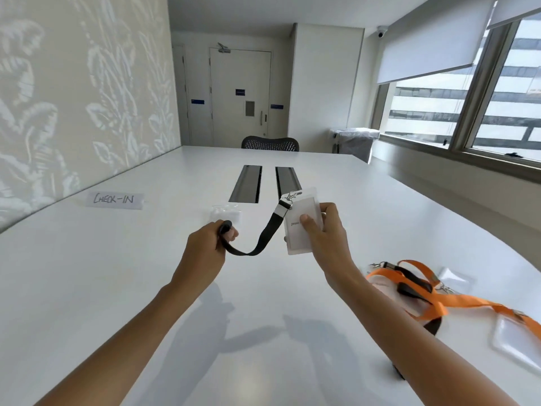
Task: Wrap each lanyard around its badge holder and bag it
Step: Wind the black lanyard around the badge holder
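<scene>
- Clear badge holder (294, 241) contains a white card; the print "jesse" shows beside the thumb, the rest is covered.
- Small clear bag (227, 213) lies flat on the white worktop (117, 273), just beyond the left hand; cannot tell whether anything is in it.
- Lined bin (355, 142) stands by the window at the far end; contents not visible.
- Left hand (210, 241) is raised above the worktop, knuckles up, fingers curled; its grip is closed round the looped end of the black lanyard (263, 238).
- Right hand (328, 232) is held up at about the same height; its grip pinches the badge holder, thumb pressed on the card face, fingers behind.
- Both forearms are bare and reach forward from the near edge.
- The lanyard sags in a shallow curve between the two hands, clear of the worktop, not wound round the holder.
- A metal clip (289, 196) joins the lanyard to the holder's top edge.
- The holder is upright, tilted slightly, in mid-air over the middle of the worktop.
- To the right on the worktop: a tangle of orange lanyards (439, 300) with black fittings lying over further clear holders (515, 344).
- Far left: a paper sign (114, 199), handwritten "CHECK-IN".
</scene>
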### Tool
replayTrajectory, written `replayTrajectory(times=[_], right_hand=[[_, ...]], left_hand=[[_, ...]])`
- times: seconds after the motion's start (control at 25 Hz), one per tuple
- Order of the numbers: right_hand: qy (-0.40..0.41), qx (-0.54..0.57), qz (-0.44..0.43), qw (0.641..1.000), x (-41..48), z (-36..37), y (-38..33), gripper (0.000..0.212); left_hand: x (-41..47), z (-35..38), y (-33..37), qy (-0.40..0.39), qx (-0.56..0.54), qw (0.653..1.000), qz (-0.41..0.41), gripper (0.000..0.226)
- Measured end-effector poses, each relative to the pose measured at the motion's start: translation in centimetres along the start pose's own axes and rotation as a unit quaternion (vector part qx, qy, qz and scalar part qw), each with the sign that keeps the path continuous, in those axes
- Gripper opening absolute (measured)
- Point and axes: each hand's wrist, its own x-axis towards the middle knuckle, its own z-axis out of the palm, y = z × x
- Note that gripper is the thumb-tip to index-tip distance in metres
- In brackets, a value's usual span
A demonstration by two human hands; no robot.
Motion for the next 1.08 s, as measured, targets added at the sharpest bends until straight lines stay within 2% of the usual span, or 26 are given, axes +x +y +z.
replayTrajectory(times=[0.2, 0.36, 0.44, 0.52, 0.64, 0.72, 0.8, 0.92, 1.08], right_hand=[[-0.027, -0.080, -0.016, 0.996, -2.8, 5.9, 0.1, 0.007], [-0.017, -0.229, -0.073, 0.970, -4.5, 8.2, 0.6, 0.005], [-0.010, -0.272, -0.089, 0.958, -4.8, 8.4, 0.4, 0.006], [-0.007, -0.271, -0.094, 0.958, -4.6, 8.5, -0.1, 0.006], [-0.025, -0.136, -0.040, 0.990, -3.6, 8.2, -1.3, 0.007], [-0.053, -0.001, 0.012, 0.999, -3.3, 7.8, -1.9, 0.010], [-0.079, 0.081, 0.051, 0.992, -3.3, 7.4, -2.2, 0.012], [-0.130, 0.174, 0.125, 0.968, -3.1, 6.6, -2.0, 0.022], [-0.156, 0.237, 0.182, 0.942, -2.8, 5.5, -1.3, 0.034]], left_hand=[[-0.4, -5.6, -6.1, -0.063, 0.066, 0.993, -0.080, 0.030], [-0.4, -8.0, -7.9, -0.145, 0.212, 0.957, -0.134, 0.043], [-0.9, -7.9, -7.9, -0.129, 0.192, 0.966, -0.114, 0.048], [-1.1, -7.4, -7.2, -0.108, 0.095, 0.986, -0.085, 0.041], [-1.6, -5.7, -5.2, -0.110, -0.081, 0.986, -0.098, 0.029], [-2.2, -4.4, -4.0, -0.112, -0.126, 0.980, -0.106, 0.025], [-2.3, -3.4, -3.2, -0.116, -0.147, 0.976, -0.109, 0.024], [-1.7, -2.2, -2.4, -0.110, -0.228, 0.955, -0.154, 0.022], [-0.8, -1.7, -2.3, -0.134, -0.270, 0.937, -0.174, 0.027]])
